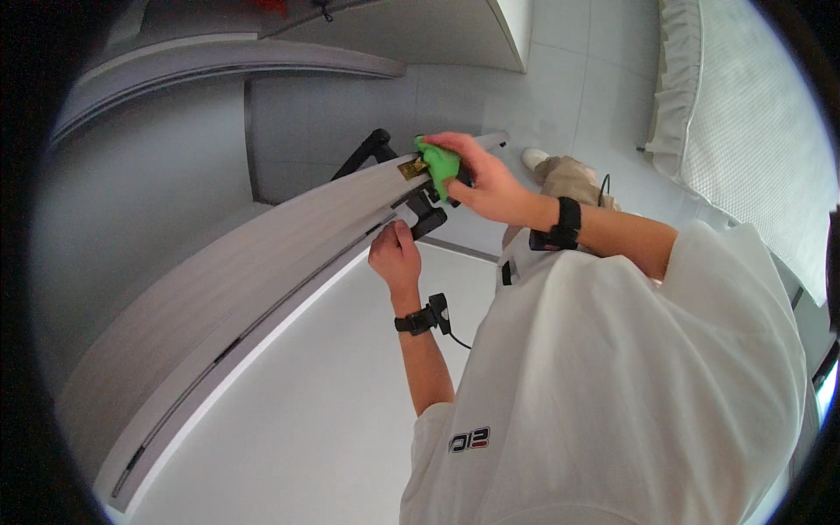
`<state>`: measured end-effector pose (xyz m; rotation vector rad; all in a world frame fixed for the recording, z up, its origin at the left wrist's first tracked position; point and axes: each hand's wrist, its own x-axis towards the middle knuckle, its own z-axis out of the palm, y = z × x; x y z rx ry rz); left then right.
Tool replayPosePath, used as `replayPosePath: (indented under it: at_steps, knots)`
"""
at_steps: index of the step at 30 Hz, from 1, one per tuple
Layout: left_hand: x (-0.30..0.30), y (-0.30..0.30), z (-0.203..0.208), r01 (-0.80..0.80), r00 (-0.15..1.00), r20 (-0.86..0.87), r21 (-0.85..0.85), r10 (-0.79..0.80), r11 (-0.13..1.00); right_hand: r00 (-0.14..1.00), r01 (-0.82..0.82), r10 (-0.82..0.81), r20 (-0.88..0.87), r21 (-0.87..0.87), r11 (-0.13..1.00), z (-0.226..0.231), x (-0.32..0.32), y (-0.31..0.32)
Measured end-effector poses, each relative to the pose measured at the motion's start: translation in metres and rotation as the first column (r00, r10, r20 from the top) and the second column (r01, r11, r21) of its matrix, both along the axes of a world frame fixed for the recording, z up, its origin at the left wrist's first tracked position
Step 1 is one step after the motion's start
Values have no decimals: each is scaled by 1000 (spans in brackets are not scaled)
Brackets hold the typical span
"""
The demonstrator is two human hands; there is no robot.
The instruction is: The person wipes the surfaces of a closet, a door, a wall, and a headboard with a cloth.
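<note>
- Upper centre: right hand (486, 182) holds green cloth (443, 171) against door edge (262, 249)
- Centre: left hand (396, 256) beside black handle (430, 222)
- Upper right: white ruffled fabric (759, 122)

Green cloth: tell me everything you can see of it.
The green cloth is bright, plain green and looks like soft, thin fabric. It is bunched and creased rather than spread flat, and gripped by the right hand, which hides part of it. It sits at the pale door's edge, just right of a gold-coloured plate. Whether it touches the black handle below cannot be told.
</note>
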<state>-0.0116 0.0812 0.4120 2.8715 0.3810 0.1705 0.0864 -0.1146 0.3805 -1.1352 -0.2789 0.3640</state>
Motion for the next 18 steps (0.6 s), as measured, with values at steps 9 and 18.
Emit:
replayPosePath:
  at_steps: [9, 18]
  knots:
    - [3, 1, 7, 82, 988, 121, 131, -98, 988, 948, 248, -205, 241, -160, 955, 26, -8, -3]
    - [4, 14, 20, 113, 975, 181, 97, -130, 989, 971, -194, 158, -181, -203, 960, 49, 22, -29]
